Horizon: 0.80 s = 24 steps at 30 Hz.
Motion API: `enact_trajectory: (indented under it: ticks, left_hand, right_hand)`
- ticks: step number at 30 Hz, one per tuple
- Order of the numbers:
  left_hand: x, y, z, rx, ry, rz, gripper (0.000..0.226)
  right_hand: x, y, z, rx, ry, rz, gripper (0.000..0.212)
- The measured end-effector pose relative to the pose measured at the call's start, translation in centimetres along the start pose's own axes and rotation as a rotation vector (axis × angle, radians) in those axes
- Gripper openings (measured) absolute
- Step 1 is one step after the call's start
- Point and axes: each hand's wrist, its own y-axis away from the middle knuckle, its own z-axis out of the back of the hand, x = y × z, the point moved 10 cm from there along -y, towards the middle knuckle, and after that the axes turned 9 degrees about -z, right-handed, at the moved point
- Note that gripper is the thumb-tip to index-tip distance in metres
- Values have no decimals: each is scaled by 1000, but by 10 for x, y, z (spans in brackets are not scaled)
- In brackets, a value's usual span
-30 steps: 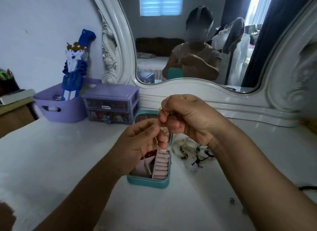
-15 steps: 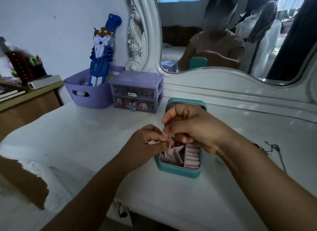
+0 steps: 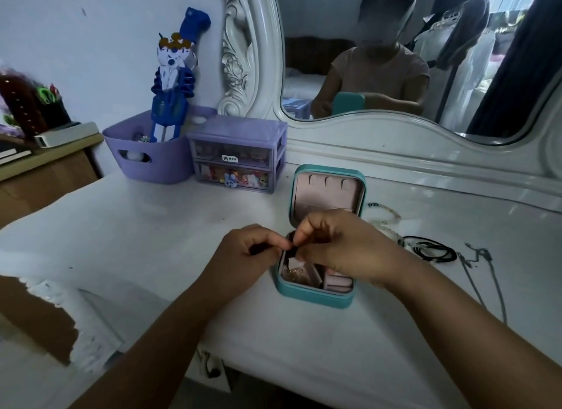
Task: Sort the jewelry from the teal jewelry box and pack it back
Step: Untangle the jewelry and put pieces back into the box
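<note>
Fingers (image 3: 290, 244) of both hands pinch together over the open teal jewelry box (image 3: 313, 296) on the desk (image 3: 152, 226), probably gripping a fine chain too thin to make out, low enough to feed it in. Black cords (image 3: 431, 252) and a silver chain (image 3: 486, 274) lie to the right, unpacked.

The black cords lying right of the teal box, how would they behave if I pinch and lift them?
The black cords lie in loose, overlapping loops, so they would probably hang limp. They look thin, so likely light. Being tangled together, they may rise as one bunch.
</note>
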Motion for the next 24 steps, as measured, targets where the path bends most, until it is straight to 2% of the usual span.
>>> enact_trajectory:
  ticks: [2, 4, 6, 7, 9, 12, 15, 20, 22, 24]
  left_hand:
    - [-1, 0, -1, 4, -1, -12, 31]
    - [-4, 1, 1, -19, -15, -20, 27]
    - [-10, 0, 5, -77, -15, -40, 27]
    - [-14, -1, 6, -106, -10, -55, 27]
    - [-23, -3, 7, -135, -7, -76, 23]
    - [-33, -7, 0, -140, 28, -91, 19]
    - [-43, -12, -12, -105, 35, -111, 18]
    - [-60, -16, -26, -77, -14, -207, 15]
    - [-66, -17, -33, -42, -19, -246, 13]
    - [-76, -20, -39, -19, -33, -292, 12]
  right_hand:
    - [5, 6, 21, -128, 88, 55, 13]
    - [1, 13, 56, -327, 117, 55, 15]
    - [-17, 17, 97, -531, 173, -15, 18]
    - [-31, 17, 114, -579, 218, -80, 16]
    - [-63, 9, 133, -539, 329, -244, 12]
    - [-100, 3, 131, -372, 418, -410, 14]
    - [-108, -3, 117, -310, 484, -399, 18]
    - [-102, -12, 111, -350, 620, -322, 15]
    - [-99, -8, 121, -397, 533, -312, 12]
    - [-93, -1, 136, -459, 276, -285, 12]
